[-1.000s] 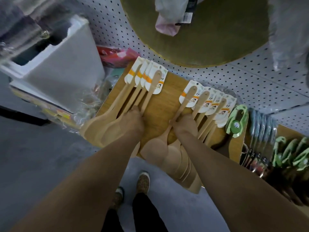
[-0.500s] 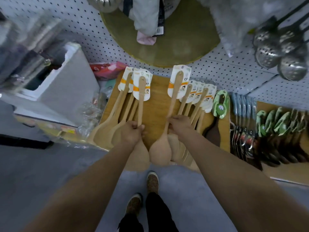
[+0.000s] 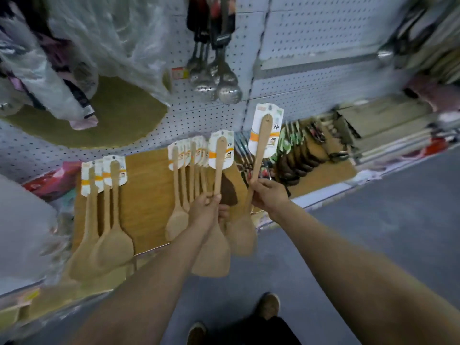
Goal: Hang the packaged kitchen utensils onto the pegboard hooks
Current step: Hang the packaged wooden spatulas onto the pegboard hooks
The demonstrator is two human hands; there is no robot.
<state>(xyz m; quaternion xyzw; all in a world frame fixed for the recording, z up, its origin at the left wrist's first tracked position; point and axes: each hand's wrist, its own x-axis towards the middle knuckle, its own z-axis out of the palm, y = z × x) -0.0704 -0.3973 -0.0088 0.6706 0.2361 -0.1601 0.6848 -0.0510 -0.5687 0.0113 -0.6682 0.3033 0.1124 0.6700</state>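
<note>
My left hand [image 3: 205,209] grips the handle of a wooden spatula [image 3: 219,170] with a white and orange card at its top. In my right hand [image 3: 267,195] is a second carded wooden spatula [image 3: 261,145], held higher, its card in front of the white pegboard [image 3: 311,46]. Both blades hang below my hands. Two bunches of the same spatulas lie on the wooden board: one at the left [image 3: 109,215], one in the middle [image 3: 185,175], just left of my left hand.
Steel skimmers [image 3: 216,80] hang on the pegboard above. A round olive mat [image 3: 119,115] and plastic-wrapped goods [image 3: 74,58] hang at the upper left. Green and dark utensils [image 3: 296,155] lie to the right on the shelf. Grey floor and my shoes are below.
Both hands have lifted a spatula each off the bunches on the board and raised them toward the pegboard. The view has tilted upward and to the right.
</note>
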